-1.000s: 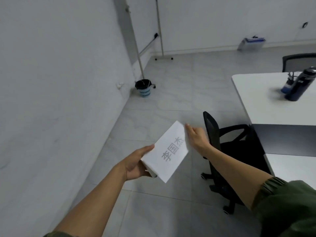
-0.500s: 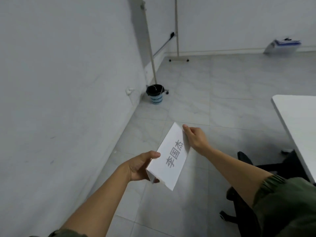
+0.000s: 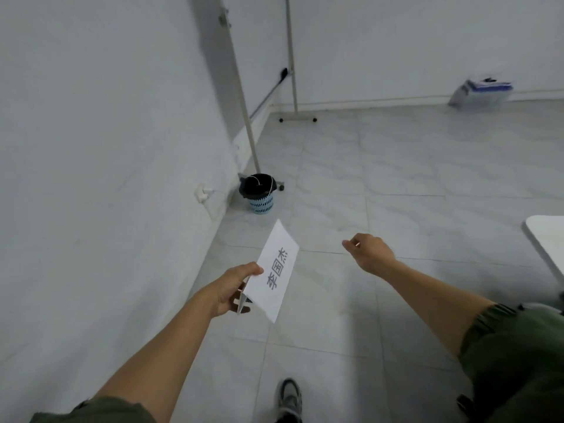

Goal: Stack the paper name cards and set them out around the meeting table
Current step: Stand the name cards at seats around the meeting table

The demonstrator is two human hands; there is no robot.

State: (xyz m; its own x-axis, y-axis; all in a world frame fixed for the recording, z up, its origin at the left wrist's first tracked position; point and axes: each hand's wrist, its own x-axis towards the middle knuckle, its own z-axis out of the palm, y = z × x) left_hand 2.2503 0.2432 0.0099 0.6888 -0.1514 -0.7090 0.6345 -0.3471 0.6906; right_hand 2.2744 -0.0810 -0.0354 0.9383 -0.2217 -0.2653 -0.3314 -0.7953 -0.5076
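White paper name cards (image 3: 276,270), long axis pointing away, pinched in left grip (image 3: 235,288); right grip (image 3: 370,251) loosely curled, empty, nearer the tabletop (image 3: 546,239) right of cards.

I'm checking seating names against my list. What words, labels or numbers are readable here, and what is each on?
"李国杰": printed in grey on the white paper name card, which the left hand grips.
Blue-and-white object in the background: any print on it is too blurred to read.
Nothing else shows readable text.
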